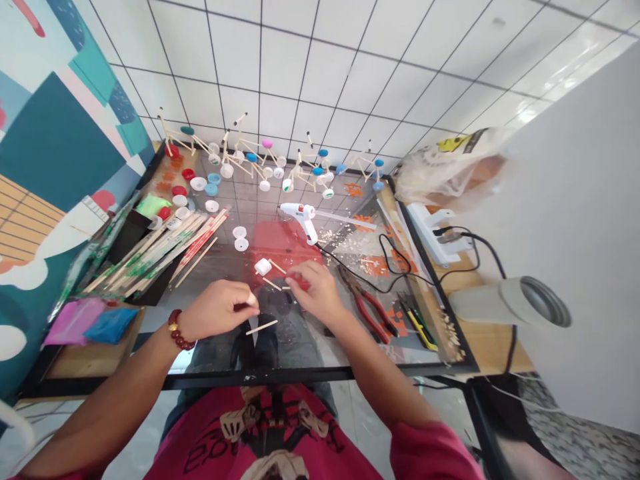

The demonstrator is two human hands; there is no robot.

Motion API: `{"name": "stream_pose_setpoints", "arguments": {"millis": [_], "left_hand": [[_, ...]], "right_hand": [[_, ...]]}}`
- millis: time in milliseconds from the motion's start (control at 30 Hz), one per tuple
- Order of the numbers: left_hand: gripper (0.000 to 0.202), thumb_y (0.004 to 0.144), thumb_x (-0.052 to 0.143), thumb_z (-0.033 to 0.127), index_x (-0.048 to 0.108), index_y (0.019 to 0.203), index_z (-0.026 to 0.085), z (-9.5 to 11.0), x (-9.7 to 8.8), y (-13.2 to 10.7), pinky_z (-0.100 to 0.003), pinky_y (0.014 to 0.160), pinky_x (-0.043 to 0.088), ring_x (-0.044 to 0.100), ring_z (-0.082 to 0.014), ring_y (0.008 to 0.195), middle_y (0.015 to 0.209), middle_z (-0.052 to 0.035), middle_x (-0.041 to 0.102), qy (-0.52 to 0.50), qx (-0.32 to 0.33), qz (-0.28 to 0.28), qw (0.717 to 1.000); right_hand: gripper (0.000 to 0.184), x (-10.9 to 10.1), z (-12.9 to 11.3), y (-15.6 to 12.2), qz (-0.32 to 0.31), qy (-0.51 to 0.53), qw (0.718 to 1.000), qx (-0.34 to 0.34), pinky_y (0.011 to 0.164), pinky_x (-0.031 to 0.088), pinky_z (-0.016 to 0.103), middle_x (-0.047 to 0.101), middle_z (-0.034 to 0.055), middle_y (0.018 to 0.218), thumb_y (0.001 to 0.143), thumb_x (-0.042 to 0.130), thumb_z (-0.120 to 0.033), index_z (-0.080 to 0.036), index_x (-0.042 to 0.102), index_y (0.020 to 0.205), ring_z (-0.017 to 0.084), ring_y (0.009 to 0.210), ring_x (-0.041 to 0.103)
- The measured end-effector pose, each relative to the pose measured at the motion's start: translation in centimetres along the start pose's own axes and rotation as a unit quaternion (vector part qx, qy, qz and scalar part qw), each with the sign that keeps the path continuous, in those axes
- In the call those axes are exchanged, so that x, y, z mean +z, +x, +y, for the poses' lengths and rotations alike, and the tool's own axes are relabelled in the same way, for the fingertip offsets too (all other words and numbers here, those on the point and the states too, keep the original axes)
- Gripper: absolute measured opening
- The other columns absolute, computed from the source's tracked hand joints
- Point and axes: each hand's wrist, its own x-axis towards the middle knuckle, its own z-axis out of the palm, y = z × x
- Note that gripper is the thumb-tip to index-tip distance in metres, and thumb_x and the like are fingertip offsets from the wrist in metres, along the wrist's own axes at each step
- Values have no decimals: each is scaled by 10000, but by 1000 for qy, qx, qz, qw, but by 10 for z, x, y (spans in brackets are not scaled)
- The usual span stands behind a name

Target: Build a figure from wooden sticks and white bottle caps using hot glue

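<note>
Head view: white cap piece (263,267) sits on the counter (295,341) just ahead of both hands, short wooden stick (271,284) beside it, presumably central for easy reach. Left grip (217,308) curled, thumb near forefinger; cannot tell whether anything is pinched. Right grip (316,291) bent low by stick ends, pinch unclear. Glue gun (304,218) lies farther off, nozzle pointing left, probably keeping heat from fingers. Pliers (359,291) right, likely parked handy.

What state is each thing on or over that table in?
Left hand: fingers bent, grip unclear.
Right hand: fingers bent, grip unclear.
Glue gun: on its side, glue stick protruding.
Pliers: lying down, handles apart.
Near stick: lying loose.
Long sticks: heaped, at left.
Stick-and-cap models: assembled, along the back.
</note>
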Motion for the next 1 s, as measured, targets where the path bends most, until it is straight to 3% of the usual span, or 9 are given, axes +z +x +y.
{"name": "stream_pose_setpoints", "arguments": {"millis": [100,133,233,300,367,467,633,833,1000], "left_hand": [[199,924,605,350,739,910,204,1,-3,15,-277,696,461,632,-171,742,880,-57,717,31,-59,185,980],[231,907,627,377,734,1002,197,1,-4,21,-296,729,481,645,-195,799,955,-77,719,52,-76,213,973],[560,799,734,435,644,1271,147,-2,-1,37,-391,907,499,640,-308,1069,1191,-152,686,108,-86,173,975],[651,783,734,432,592,1345,135,-5,2,43,-441,969,483,614,-354,1148,1215,-166,685,133,-93,131,978],[581,819,681,396,597,1338,149,-6,5,46,-448,975,483,626,-352,1136,1159,-150,712,139,-102,118,978],[424,849,616,325,657,1240,166,-8,11,46,-423,967,497,660,-317,1085,1112,-127,739,110,-99,146,978],[389,827,662,330,684,1192,197,-11,18,43,-354,868,555,702,-241,951,1167,-99,732,-28,-114,198,973],[480,730,778,349,707,1174,181,-12,20,42,-339,793,575,693,-215,881,1176,-112,702,-146,-134,203,959],[448,710,835,425,748,1044,139,-3,14,44,-301,705,549,660,-166,745,960,-91,751,-366,-205,144,896]], "right_hand": [[178,5,8,12,8,19,998,56,866,500,344,720,79,995,864,670,-259,-198,701,1028,213,938,669],[206,6,8,15,1,20,998,68,879,505,348,720,80,1022,847,691,-263,-199,701,1042,215,953,670],[259,9,6,23,-29,-6,996,87,889,505,362,719,75,1049,799,747,-278,-199,706,1043,220,953,669],[275,10,4,26,-42,-15,995,89,874,502,358,720,64,1021,774,773,-286,-201,709,1028,213,930,667],[272,13,3,27,-40,-13,995,89,883,492,360,725,51,1011,767,785,-298,-211,712,1014,212,947,669],[244,16,3,25,-17,-22,996,89,923,463,387,733,46,1027,778,785,-314,-224,721,996,230,1010,673],[109,18,5,20,-1,4,997,78,914,442,367,748,38,988,844,726,-287,-230,743,935,212,984,680],[84,17,6,21,2,71,995,68,819,449,302,765,4,851,879,673,-205,-229,745,843,167,839,682],[125,16,4,21,24,64,996,52,836,448,314,765,13,837,905,646,-234,-236,752,840,171,829,683]]}}
